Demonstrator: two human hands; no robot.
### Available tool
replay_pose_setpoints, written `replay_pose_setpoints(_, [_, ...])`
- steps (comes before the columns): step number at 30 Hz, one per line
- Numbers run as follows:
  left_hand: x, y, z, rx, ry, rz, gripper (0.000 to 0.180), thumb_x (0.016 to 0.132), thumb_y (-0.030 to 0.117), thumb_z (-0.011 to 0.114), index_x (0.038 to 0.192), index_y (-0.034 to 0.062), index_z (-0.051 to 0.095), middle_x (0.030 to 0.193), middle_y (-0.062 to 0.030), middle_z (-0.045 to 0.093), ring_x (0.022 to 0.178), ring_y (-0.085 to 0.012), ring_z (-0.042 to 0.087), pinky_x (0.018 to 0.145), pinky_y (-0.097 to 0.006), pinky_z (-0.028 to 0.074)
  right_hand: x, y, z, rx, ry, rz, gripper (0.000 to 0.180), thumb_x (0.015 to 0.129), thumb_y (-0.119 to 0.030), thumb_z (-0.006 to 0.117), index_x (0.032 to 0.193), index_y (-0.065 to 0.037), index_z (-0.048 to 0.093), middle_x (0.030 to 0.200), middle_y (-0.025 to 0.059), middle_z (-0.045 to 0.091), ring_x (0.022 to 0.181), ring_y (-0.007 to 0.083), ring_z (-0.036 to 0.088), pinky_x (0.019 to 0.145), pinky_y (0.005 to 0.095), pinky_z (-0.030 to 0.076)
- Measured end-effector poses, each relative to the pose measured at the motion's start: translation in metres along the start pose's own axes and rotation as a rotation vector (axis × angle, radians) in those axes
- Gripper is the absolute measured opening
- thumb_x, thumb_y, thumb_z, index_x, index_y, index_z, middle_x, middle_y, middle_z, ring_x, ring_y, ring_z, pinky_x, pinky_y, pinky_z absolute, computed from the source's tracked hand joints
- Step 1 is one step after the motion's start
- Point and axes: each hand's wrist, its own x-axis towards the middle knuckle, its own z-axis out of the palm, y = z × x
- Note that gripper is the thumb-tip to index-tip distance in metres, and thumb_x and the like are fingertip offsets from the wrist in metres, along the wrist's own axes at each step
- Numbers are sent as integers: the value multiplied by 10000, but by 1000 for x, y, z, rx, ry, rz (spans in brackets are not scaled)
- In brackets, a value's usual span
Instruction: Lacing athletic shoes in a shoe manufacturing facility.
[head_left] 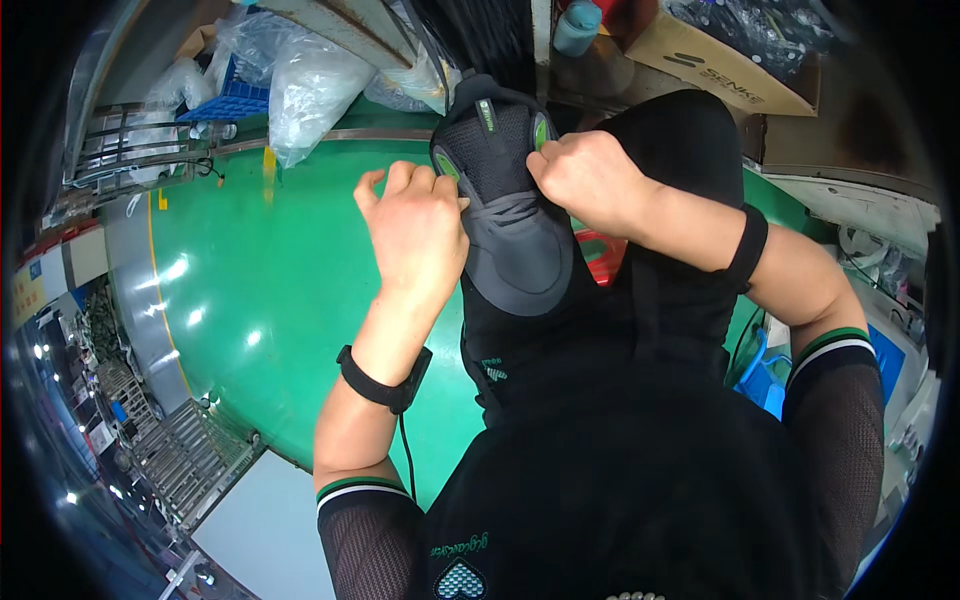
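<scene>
A dark grey and black sports shoe [512, 215] with green accents rests on my lap, its toe toward me and its opening away. My left hand [418, 228] grips the shoe's left side at the laces, fingers curled over the upper. My right hand [592, 178] pinches the right side near the tongue and the green eyelet tab. Both wrists wear black bands. My black trousers and black top fill the lower middle of the view.
A glossy green floor [290, 290] spreads to the left. Clear plastic bags [310, 85] and a blue crate [232, 100] lie at the back. A cardboard box [720, 65] sits at the upper right, a blue stool [762, 375] by my right leg.
</scene>
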Motion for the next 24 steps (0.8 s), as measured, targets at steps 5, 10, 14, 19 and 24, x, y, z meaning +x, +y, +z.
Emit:
replay_pose_setpoints(5, [0, 12, -2, 97, 77, 26, 149, 736, 163, 724, 703, 50, 633, 751, -50, 592, 898, -244, 562, 887, -459, 383, -5, 8, 2, 67, 1, 23, 89, 682, -96, 620, 716, -16, 603, 691, 136, 637, 672, 297, 659, 591, 378, 523])
replay_pose_setpoints(10, [4, -5, 14, -122, 8, -136, 159, 723, 195, 747, 721, 80, 638, 758, -52, 581, 909, -254, 559, 878, -420, 389, -2, 19, 12, 351, -59, 246, 37, 760, -73, 606, 790, -59, 624, 769, 121, 660, 755, 316, 656, 620, 434, 516])
replay_pose_setpoints(14, [23, -19, 2, -320, -85, 18, 235, 680, 229, 774, 785, 79, 627, 847, -44, 586, 993, -252, 560, 900, -409, 397, -2, 39, 0, 139, -114, -45, 229, 709, -207, 702, 874, -80, 607, 812, 38, 623, 835, 237, 644, 609, 371, 511])
replay_pose_setpoints(19, [42, -55, 5, -341, -217, 468, 306, 630, 236, 771, 848, 80, 624, 904, -18, 580, 1060, -250, 532, 925, -409, 404, 28, 59, -13, 21, 79, -388, 288, 633, -251, 752, 864, -116, 648, 890, -48, 571, 953, 146, 512, 740, 309, 436])
replay_pose_setpoints(24, [53, -62, 9, -462, -499, 328, 227, 680, 233, 779, 786, 61, 675, 855, -24, 541, 964, -236, 500, 916, -376, 402, 28, 71, -3, 199, -271, -386, 163, 666, -264, 747, 703, -113, 695, 831, -33, 553, 912, 168, 512, 776, 333, 411])
